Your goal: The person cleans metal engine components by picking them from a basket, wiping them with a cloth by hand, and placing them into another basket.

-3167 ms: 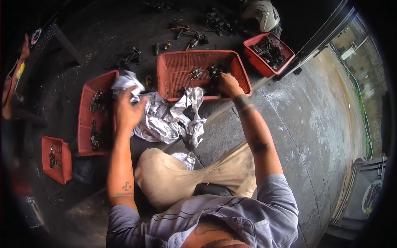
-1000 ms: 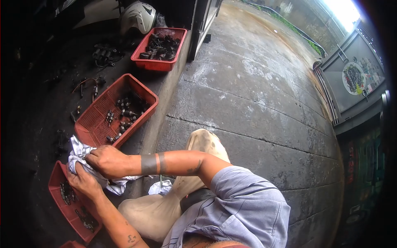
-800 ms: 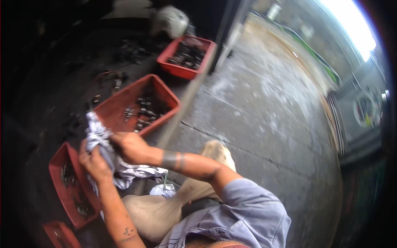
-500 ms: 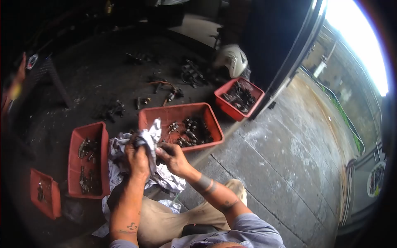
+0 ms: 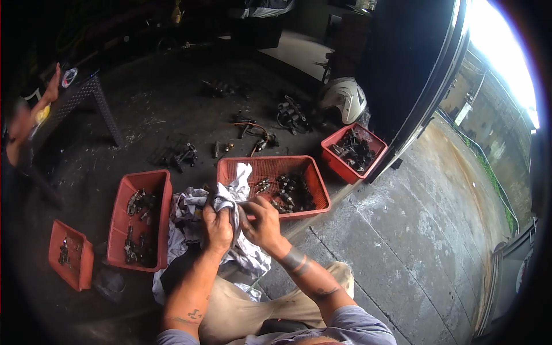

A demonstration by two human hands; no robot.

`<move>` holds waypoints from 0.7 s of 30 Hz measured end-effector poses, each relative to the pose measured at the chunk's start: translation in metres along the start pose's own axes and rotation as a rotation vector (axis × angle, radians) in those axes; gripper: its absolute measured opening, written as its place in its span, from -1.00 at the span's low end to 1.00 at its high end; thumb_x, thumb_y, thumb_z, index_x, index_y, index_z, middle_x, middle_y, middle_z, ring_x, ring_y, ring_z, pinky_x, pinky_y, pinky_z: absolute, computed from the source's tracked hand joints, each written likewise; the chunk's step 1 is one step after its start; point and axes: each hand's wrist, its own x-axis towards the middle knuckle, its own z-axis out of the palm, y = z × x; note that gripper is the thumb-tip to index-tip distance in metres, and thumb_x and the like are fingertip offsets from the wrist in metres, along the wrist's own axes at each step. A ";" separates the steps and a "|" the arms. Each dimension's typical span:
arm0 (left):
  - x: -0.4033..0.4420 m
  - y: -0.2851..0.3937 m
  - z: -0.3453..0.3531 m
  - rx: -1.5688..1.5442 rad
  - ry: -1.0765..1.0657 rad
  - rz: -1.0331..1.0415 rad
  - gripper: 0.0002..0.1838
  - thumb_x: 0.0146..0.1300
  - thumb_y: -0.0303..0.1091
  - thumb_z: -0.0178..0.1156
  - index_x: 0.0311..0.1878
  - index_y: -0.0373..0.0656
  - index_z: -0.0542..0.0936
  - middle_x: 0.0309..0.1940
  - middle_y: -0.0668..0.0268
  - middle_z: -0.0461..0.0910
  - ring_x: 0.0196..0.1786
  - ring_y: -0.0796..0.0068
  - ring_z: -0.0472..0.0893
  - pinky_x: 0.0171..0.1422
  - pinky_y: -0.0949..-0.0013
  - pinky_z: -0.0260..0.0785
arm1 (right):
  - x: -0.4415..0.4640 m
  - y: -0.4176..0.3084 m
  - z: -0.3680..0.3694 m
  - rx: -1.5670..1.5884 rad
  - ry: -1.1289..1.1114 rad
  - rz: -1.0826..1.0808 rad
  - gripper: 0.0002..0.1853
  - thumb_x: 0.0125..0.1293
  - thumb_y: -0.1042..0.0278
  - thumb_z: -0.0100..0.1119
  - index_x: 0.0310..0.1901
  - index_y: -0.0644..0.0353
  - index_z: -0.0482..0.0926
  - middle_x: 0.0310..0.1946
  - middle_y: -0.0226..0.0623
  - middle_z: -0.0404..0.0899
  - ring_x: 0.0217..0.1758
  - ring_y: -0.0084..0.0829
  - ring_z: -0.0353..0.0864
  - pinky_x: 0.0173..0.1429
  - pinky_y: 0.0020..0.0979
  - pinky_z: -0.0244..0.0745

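Note:
My left hand (image 5: 218, 227) is closed around a crumpled white-and-grey rag (image 5: 237, 183), whose top end sticks up above the fingers. Close against it, my right hand (image 5: 264, 225) has its fingers bent and pressed to the rag's edge. Any small part inside the rag is hidden. Just beyond both hands lies a red plastic basket (image 5: 270, 161) holding several dark metal parts (image 5: 293, 192). More crumpled cloth (image 5: 187, 213) is heaped left of my left hand and hangs down below it.
To the left stand a long red basket (image 5: 119, 230) and a smaller one (image 5: 86, 265), both with metal parts. Another red basket (image 5: 329, 154) is by the door, beside a white helmet (image 5: 345, 99). Loose parts (image 5: 183, 156) lie on the floor. At far left is another person's limb (image 5: 53, 86).
The view has shifted, so the baskets and floor appear further right. Both hands stay together at the rag; my right hand's fingers are more bent over its edge.

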 end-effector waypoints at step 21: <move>-0.004 -0.005 -0.030 -0.091 -0.337 -0.334 -0.57 0.09 -0.75 0.02 0.06 -0.27 0.50 -0.19 0.41 0.55 -0.18 0.67 0.53 -0.03 0.57 0.40 | 0.020 0.048 -0.054 -0.092 -0.349 -0.338 -0.59 -0.19 0.46 0.37 -0.18 0.26 0.59 -0.34 -0.20 0.55 -0.30 -0.17 0.54 -0.22 -0.26 0.48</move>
